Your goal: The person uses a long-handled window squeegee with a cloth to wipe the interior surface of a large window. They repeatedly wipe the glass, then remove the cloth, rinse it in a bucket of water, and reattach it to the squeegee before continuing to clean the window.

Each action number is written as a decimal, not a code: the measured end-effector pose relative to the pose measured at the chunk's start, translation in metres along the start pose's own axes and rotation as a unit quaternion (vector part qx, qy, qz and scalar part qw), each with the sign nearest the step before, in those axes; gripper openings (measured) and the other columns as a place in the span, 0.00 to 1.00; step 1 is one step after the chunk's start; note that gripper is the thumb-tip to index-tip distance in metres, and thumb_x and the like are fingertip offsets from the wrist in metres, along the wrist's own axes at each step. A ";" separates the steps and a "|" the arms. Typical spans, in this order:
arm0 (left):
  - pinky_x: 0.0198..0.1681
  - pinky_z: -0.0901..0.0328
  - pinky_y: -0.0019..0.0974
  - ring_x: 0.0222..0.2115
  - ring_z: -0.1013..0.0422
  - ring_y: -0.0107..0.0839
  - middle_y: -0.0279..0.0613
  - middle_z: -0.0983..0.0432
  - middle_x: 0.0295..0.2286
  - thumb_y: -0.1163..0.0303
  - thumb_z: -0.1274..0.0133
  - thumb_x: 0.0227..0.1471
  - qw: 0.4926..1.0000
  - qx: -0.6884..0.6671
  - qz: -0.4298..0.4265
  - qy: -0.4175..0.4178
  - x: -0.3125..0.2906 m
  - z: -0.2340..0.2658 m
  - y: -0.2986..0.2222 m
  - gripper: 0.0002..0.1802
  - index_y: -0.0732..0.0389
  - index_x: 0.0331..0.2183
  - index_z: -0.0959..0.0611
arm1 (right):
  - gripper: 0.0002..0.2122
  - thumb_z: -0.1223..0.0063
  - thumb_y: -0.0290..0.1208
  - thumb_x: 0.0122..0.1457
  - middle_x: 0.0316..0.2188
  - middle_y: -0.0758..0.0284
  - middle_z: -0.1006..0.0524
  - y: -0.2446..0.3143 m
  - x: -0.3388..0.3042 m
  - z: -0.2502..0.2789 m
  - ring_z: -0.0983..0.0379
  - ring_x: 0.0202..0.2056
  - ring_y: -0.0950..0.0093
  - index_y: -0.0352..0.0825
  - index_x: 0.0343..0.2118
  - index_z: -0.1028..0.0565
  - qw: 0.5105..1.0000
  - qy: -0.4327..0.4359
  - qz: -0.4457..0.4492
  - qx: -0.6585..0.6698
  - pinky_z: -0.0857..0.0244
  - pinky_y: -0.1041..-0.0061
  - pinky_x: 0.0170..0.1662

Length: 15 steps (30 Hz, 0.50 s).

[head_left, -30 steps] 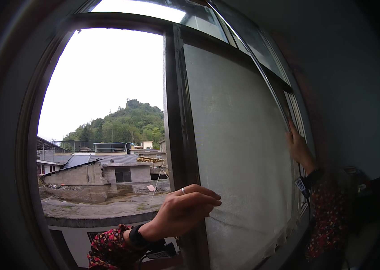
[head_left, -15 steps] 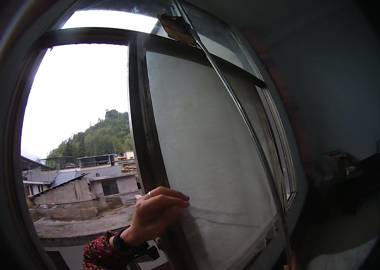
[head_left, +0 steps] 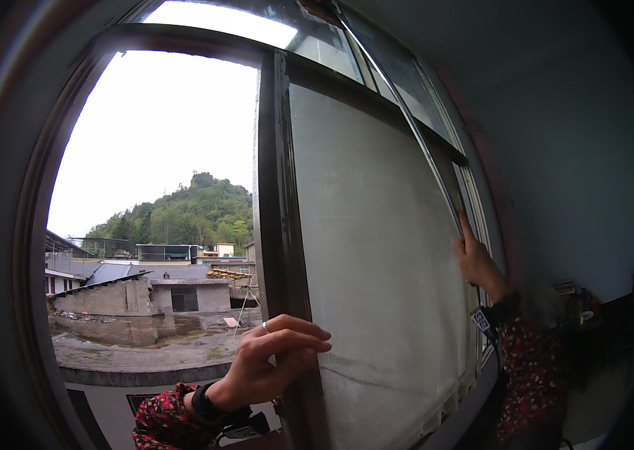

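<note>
Right hand (head_left: 478, 262) closed around a slim metal pole (head_left: 414, 127), which slants up past the frosted pane (head_left: 377, 240); its brown head (head_left: 322, 11) meets the picture's top edge. Left hand (head_left: 272, 364) loosely curled before the dark upright (head_left: 281, 225); grip cannot be told. Left of the upright, the window opening gives open room.

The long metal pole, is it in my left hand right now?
No, the right hand grips the long metal pole, while the left hand is apart from it, near the dark window post.
</note>
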<state>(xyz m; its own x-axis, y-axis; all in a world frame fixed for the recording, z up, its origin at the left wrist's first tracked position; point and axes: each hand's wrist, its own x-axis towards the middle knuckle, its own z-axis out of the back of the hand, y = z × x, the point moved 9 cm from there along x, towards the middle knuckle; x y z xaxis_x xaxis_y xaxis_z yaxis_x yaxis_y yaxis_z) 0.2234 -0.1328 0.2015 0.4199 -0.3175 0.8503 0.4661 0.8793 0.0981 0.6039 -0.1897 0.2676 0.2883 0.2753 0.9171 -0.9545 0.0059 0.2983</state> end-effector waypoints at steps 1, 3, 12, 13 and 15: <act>0.29 0.27 0.27 0.31 0.25 0.27 0.48 0.26 0.37 0.78 0.52 0.55 1.000 0.011 0.003 -0.002 -0.004 0.005 0.000 0.07 0.66 0.34 0.19 | 0.28 0.66 0.37 0.65 0.21 0.55 0.26 0.018 0.031 0.005 0.32 0.15 0.68 0.41 0.65 0.58 1.000 -0.011 0.001 -0.011 0.38 0.65 0.22; 0.30 0.28 0.27 0.32 0.25 0.27 0.46 0.25 0.37 0.78 0.50 0.54 1.000 0.023 0.016 -0.013 -0.011 0.016 0.002 0.07 0.65 0.34 0.19 | 0.28 0.65 0.37 0.65 0.24 0.54 0.24 0.053 0.086 0.017 0.29 0.16 0.69 0.40 0.65 0.56 0.999 -0.035 -0.008 -0.030 0.35 0.67 0.23; 0.28 0.31 0.26 0.30 0.25 0.26 0.42 0.24 0.37 0.78 0.48 0.52 0.994 0.074 0.057 -0.056 -0.028 0.037 0.011 0.07 0.62 0.34 0.18 | 0.27 0.63 0.37 0.63 0.20 0.59 0.28 0.133 0.193 0.028 0.35 0.12 0.72 0.40 0.64 0.53 0.997 -0.064 -0.006 0.039 0.36 0.71 0.19; 0.28 0.31 0.26 0.30 0.25 0.25 0.42 0.24 0.37 0.78 0.48 0.52 0.995 0.071 0.053 -0.054 -0.031 0.038 0.012 0.07 0.62 0.34 0.18 | 0.28 0.62 0.37 0.63 0.20 0.59 0.27 0.129 0.189 0.019 0.35 0.13 0.73 0.39 0.64 0.54 0.998 -0.050 0.002 0.047 0.36 0.70 0.19; 0.28 0.32 0.25 0.30 0.25 0.25 0.42 0.24 0.37 0.79 0.48 0.51 0.995 0.063 0.050 -0.055 -0.033 0.037 0.014 0.07 0.62 0.35 0.18 | 0.29 0.61 0.36 0.63 0.21 0.60 0.27 0.109 0.171 0.007 0.35 0.13 0.73 0.38 0.64 0.54 0.997 -0.046 0.033 0.057 0.36 0.70 0.19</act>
<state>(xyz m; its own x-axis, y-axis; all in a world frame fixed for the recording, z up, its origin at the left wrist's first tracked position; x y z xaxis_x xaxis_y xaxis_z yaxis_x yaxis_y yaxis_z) 0.1868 -0.0966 0.1937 0.3682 -0.1917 0.9098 0.3229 0.9440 0.0683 0.5492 -0.1489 0.4588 0.2363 0.1820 0.9545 -0.9583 -0.1190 0.2599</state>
